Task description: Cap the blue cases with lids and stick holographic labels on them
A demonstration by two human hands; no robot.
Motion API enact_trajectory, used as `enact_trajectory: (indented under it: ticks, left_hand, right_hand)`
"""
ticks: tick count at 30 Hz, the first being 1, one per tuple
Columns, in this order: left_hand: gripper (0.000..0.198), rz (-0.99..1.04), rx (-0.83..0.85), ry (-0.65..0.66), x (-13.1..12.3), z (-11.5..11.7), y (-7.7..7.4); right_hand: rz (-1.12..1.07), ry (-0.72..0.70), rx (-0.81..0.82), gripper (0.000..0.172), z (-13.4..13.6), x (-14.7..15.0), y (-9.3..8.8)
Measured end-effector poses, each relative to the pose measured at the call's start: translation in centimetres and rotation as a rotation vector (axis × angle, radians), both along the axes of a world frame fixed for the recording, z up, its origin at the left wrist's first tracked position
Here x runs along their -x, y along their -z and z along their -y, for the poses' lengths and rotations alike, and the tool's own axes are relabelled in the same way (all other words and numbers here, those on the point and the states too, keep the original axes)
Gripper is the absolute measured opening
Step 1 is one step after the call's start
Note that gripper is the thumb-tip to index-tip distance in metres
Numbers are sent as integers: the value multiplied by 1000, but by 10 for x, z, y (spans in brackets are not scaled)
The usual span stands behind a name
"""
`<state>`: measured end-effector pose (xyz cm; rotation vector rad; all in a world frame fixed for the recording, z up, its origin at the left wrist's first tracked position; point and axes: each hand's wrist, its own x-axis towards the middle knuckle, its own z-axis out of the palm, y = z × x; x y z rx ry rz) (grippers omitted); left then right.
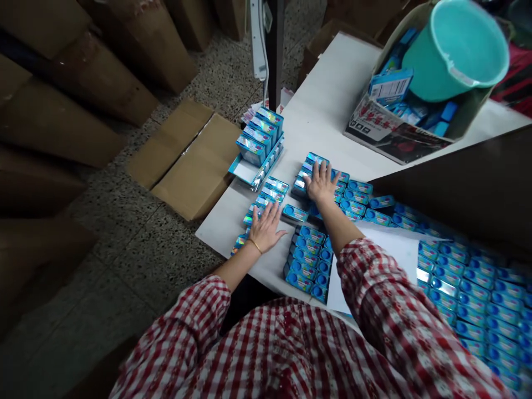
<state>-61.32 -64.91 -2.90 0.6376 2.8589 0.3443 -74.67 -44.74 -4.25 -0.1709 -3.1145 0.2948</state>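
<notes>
My left hand, fingers spread, lies over a short row of small blue boxes near the table's left edge. Further right and a little deeper on the table, my right hand rests with fingers apart on another group of blue boxes. Neither hand grips anything that I can see. Between them a single blue box lies on the white surface. Beyond my left hand stands an open blue display carton with several upright blue packs in it.
Many rows of blue boxes fill the right side of the white table, partly under a white sheet. At the back right, a printed carton holds loose packs and a turquoise bucket. A flat brown carton lies on the floor.
</notes>
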Motion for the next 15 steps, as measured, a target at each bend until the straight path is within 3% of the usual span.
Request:
enact_trajectory:
  ticks: [5,10,12,15]
  left_hand:
    - [66,8,38,41,5,-27,5]
    - [62,6,87,11,2,-33,5]
    - [62,-4,91,10,2,-34,3]
    - [59,-19,92,23,3,-38,3]
  right_hand:
    - [-27,2,9,64,23,0,12]
    - [12,-86,45,64,57,15,5]
    - [85,-101,63,64,54,21,-2]
    - [161,-78,43,62,28,24,-13]
